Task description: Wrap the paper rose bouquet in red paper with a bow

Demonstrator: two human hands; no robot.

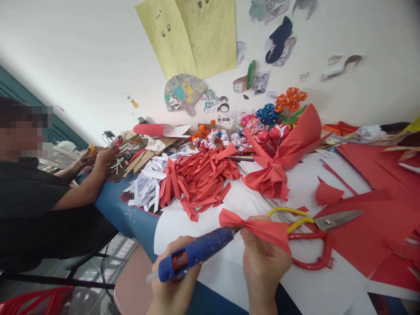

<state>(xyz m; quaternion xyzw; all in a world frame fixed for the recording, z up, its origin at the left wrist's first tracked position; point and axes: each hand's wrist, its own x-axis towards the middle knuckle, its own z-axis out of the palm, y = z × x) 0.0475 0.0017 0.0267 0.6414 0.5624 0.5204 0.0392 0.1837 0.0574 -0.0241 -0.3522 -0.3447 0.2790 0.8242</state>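
In the head view, my only one, I have the left hand (175, 275) wrapped round the blue glue gun (200, 251), its fingers closed on the body. The right hand (267, 267) has its fingers pinching the red paper piece (272, 232) at the narrow, gathered waist, just above the white sheet (221, 282) on the blue surface (114, 194).

The relation I'm reading is nozzle to waist. The gun's long axis slants from lower left up to the right, so its nozzle meets the paper beside my right fingertips. The paper's long axis slants the other way, down to the right, crossing the gun's line. The right hand is nearer the waist; the left lies back behind the gun. The nozzle seems to touch the paper, though the fingers crowd that spot. The scissors (310, 223) lie just beyond the right hand, blades pointing away.
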